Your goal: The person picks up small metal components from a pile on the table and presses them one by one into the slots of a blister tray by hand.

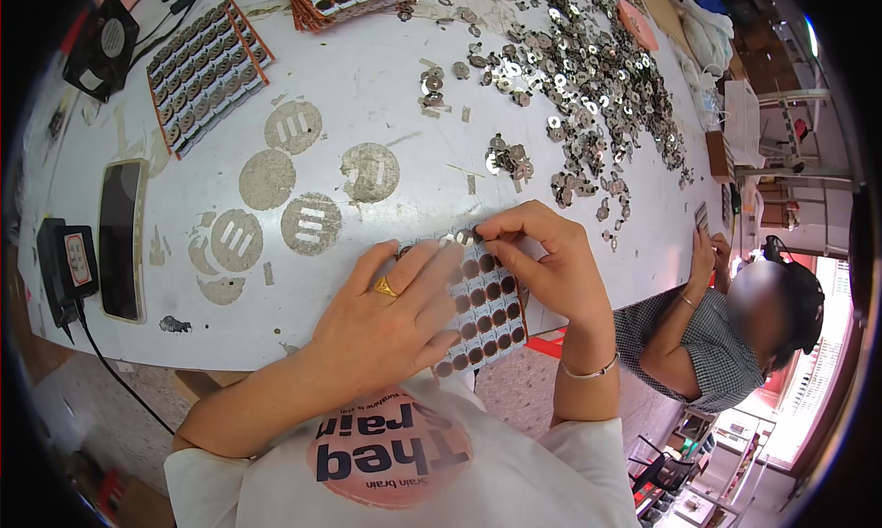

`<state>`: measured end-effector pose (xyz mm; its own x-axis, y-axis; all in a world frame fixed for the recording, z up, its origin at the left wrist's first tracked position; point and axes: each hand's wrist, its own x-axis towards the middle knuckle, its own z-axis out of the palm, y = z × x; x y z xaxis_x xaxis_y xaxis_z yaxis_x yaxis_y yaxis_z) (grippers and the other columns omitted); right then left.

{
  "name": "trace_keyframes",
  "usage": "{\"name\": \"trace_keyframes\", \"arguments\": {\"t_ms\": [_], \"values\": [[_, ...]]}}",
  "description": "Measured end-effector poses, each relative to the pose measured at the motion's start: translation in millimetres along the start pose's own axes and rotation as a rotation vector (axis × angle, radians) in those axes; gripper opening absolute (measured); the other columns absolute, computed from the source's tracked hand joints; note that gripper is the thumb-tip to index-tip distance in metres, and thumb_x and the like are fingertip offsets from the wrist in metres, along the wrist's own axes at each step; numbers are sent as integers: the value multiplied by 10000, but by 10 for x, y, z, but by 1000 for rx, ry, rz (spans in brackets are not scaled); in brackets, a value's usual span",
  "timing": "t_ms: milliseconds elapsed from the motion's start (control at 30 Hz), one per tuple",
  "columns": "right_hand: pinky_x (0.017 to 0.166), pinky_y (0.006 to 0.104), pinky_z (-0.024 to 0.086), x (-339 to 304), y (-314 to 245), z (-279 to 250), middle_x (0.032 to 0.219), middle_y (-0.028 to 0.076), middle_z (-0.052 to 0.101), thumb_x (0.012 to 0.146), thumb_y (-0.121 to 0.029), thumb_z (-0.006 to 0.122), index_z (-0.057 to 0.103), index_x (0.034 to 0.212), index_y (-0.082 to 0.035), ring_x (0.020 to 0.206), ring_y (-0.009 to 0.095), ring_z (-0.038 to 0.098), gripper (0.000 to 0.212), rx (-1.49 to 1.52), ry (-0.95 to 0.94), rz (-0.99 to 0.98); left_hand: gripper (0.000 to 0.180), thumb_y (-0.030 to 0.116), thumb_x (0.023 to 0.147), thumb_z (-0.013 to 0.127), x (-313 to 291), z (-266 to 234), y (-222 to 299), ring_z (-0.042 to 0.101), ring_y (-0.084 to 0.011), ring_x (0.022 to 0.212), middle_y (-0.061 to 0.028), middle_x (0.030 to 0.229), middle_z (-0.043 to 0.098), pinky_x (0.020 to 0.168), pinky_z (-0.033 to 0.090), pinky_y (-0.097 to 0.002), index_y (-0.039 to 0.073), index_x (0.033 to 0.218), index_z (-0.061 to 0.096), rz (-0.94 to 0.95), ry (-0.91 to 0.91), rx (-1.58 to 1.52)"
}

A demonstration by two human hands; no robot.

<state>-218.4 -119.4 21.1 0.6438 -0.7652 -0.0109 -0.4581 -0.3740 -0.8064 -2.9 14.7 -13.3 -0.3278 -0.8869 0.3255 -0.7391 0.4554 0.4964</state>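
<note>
In the head view, our left hand (390,321) lies flat with fingers spread on a sheet of dark round discs (485,309) at the near edge of the white surface (367,96). Our right hand (547,266) pinches narrowly at the sheet's top edge, seemingly on one small disc, though we cannot tell for sure. The sheet overhangs the edge, so we judge it could slip off if the left hand lifts. The pile of loose metal washers (588,87) sits well apart. Our hands hide much of the sheet; a co-worker's hands (707,252) are small and unclear.
</note>
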Motion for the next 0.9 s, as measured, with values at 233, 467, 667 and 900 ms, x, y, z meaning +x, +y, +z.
{"name": "trace_keyframes", "arguments": {"t_ms": [233,467,667,900], "values": [[751,319,566,127,-112,-45,995,100,711,939,4,704,737,1141,-49,819,206,709,212,-46,-122,46,405,337,750,854,-4,18,-6,537,-308,1360,-158,1504,587,1140,379,-526,42,899,620,10,10,10],[742,293,566,131,-100,36,960,71,679,901,26,730,729,1089,-39,830,152,704,199,-15,-18,57,397,336,765,844,-7,3,-3,536,-306,1363,-151,1508,586,1142,376,-526,36,914,633,1,-1,1],[723,285,556,128,48,-17,951,50,647,882,27,743,734,1036,-32,820,139,687,165,58,-47,40,489,405,795,836,-11,-5,2,527,-293,1363,-135,1519,577,1142,377,-520,52,1090,673,-11,-39,4],[710,284,549,126,49,16,968,52,631,867,13,774,730,1041,-34,791,140,671,186,19,-66,9,566,467,816,822,-4,-9,14,518,-286,1371,-110,1533,568,1143,385,-511,97,1219,675,-20,-80,70]]}}
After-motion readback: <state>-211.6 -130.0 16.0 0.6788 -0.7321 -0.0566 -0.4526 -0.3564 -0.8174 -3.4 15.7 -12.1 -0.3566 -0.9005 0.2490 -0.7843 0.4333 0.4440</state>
